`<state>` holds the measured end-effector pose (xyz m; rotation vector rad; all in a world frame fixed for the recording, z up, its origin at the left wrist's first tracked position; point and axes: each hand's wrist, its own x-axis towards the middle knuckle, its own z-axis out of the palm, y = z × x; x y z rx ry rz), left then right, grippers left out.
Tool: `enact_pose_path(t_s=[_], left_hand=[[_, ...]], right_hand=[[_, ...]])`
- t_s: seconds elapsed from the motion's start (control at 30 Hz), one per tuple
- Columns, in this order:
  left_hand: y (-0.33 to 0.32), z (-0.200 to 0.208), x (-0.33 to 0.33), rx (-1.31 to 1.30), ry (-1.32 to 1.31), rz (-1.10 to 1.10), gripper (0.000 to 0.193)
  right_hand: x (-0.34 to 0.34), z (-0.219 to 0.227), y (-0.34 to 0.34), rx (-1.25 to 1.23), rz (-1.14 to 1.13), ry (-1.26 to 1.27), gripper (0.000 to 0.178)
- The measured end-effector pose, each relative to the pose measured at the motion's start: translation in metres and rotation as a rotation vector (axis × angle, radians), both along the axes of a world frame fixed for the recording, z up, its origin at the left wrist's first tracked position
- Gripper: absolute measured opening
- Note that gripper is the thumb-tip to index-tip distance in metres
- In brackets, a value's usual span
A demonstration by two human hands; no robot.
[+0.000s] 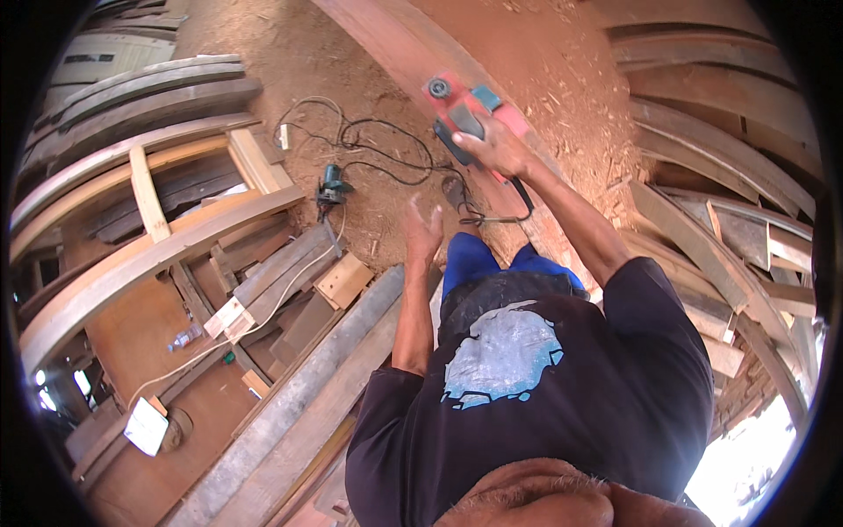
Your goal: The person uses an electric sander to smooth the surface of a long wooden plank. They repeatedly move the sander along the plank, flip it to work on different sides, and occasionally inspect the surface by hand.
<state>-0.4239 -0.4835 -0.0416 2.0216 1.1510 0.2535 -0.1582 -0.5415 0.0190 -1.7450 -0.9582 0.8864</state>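
We are gripping a red and dark grey power tool (467, 116) with our right hand (500, 151), its fingers curling round the handle on top. The tool is resting on a long reddish-brown board (382, 35), which is running from the top of the view down toward our legs. Our left hand (424, 230) is hanging clear of the board on its left side; its fingers are showing blurred, but they are standing loosely open and holding nothing. A black cord (378, 179) is looping across the dusty ground (575, 132) left of the board. Farther left, a dark green power tool (331, 186) is lying near the end of some stacked timber, with a light wood block (344, 279) sitting below it. Beyond it, a curved wooden frame (145, 184) is leaning over more boards. Long grey beams (307, 386) are stretching past our left elbow, and a small clear bottle (186, 336) is lying among the wood. On our right, stacked planks (702, 88) are lining the edge, and wood shavings are littering the ground.
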Motion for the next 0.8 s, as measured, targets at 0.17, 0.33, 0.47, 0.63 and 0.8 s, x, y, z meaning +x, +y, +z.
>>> enact_pose_path(t_s=[0.17, 0.33, 0.47, 0.63, 0.8], left_hand=[[0.053, 0.096, 0.066, 0.6, -0.139, -0.381, 0.058], [0.071, 0.111, 0.091, 0.572, 0.069, -0.984, 0.029], [0.061, 0.101, 0.091, 0.459, 0.1, -1.156, 0.023], [0.052, 0.066, 0.09, 0.619, -0.028, -0.998, 0.02], [0.041, 0.072, 0.088, 0.609, 0.033, -0.893, 0.022]], right_hand=[[-0.025, 0.039, -0.042, 0.075, 0.159, -0.072, 0.057], [-0.049, 0.085, -0.089, -0.158, 0.294, 0.067, 0.06], [-0.061, 0.079, -0.11, -0.161, 0.279, 0.147, 0.061], [-0.067, 0.062, -0.115, -0.116, 0.229, 0.125, 0.051], [-0.068, 0.065, -0.112, -0.104, 0.229, 0.065, 0.062]])
